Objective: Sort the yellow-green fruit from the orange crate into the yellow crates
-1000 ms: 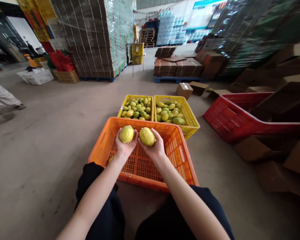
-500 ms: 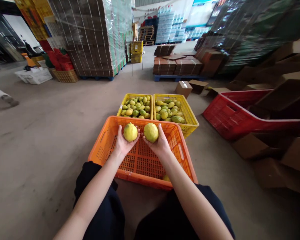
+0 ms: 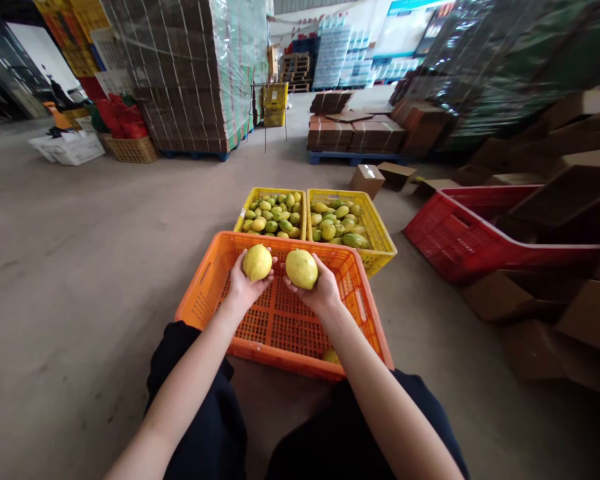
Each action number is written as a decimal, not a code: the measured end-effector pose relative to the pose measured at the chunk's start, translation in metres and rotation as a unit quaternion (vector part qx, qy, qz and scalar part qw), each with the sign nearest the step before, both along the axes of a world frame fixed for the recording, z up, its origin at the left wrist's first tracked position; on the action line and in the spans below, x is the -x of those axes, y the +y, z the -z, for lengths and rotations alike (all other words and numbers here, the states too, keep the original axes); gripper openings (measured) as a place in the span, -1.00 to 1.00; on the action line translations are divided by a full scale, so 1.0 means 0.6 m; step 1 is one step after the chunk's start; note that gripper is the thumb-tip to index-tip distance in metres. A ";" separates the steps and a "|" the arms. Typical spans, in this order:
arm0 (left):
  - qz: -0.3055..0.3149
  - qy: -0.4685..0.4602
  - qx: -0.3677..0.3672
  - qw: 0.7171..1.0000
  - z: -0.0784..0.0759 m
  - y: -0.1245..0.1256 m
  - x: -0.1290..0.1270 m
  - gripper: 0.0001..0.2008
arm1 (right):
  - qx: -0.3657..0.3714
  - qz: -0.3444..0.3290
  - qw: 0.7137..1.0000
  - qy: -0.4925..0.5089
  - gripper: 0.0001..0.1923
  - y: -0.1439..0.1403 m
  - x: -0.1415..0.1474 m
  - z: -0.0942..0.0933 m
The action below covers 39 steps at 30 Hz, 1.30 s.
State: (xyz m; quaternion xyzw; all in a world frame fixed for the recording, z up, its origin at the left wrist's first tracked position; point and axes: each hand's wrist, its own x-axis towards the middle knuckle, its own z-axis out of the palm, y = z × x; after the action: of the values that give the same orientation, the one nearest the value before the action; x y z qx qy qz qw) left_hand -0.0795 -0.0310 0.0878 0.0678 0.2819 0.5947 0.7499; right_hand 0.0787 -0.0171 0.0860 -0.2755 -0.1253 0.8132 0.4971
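Note:
My left hand (image 3: 242, 289) cradles a yellow papaya (image 3: 257, 263) in its palm, fingers curled up around it. A second, rounded yellow papaya (image 3: 301, 269) rests in my right hand (image 3: 325, 289), gripped from below and the right side. Both hands are above an orange plastic crate (image 3: 280, 356), apart from each other, with the fruits side by side. In the crate's near right corner lies another yellow fruit (image 3: 331, 357), partly hidden by my right forearm. Just beyond stand two yellow crates, the left one (image 3: 304, 217) and the right one (image 3: 384, 237), both holding many green-yellow papayas.
To the right is a red crate (image 3: 433, 233) among open cardboard boxes (image 3: 505, 293). Flattened cartons (image 3: 353, 133) lie on a blue pallet (image 3: 330, 158) ahead. A tall wrapped stack (image 3: 175, 80) stands back left, near a wicker basket (image 3: 133, 150).
Both papayas have been turned in my hands and show different sides. My left hand has shifted slightly left. The person's leg at the far left has mostly gone from view.

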 end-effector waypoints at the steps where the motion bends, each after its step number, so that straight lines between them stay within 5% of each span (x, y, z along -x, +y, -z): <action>1: 0.005 0.008 0.003 1.000 -0.002 0.000 0.000 -0.60 | 0.001 0.000 1.000 0.000 -0.73 0.002 -0.001 0.001; 8: -0.033 -0.024 -0.003 0.999 -0.004 -0.006 -0.002 -0.65 | 0.004 0.075 0.996 -0.052 -0.87 -0.001 -0.003 -0.009; 13: -0.069 -0.003 0.013 0.998 -0.009 -0.006 0.006 -0.72 | -0.016 0.047 0.996 -0.068 -0.91 -0.008 -0.001 -0.016; 18: -0.030 -0.036 0.016 0.999 -0.008 -0.009 0.014 -0.64 | 0.004 0.008 0.998 -0.055 -0.74 -0.009 0.001 -0.019; 24: -0.026 -0.043 -0.011 0.999 -0.012 -0.009 0.013 -0.59 | 0.015 0.033 0.997 -0.064 -0.76 -0.005 0.014 -0.006; 30: -0.075 -0.083 -0.062 0.992 -0.010 -0.008 0.011 -0.66 | -0.019 0.113 0.986 -0.121 -0.78 -0.004 0.021 0.005; 39: -0.042 -0.080 -0.069 0.994 -0.010 -0.013 0.011 -0.65 | -0.149 0.099 0.969 -0.172 -0.85 -0.015 0.024 0.006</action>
State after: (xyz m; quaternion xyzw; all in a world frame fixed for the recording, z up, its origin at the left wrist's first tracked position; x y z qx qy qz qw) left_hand -0.0861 -0.0389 0.0937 0.0597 0.1817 0.6470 0.7381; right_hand 0.0640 -0.0262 0.0826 -0.3445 -0.3009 0.6728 0.5815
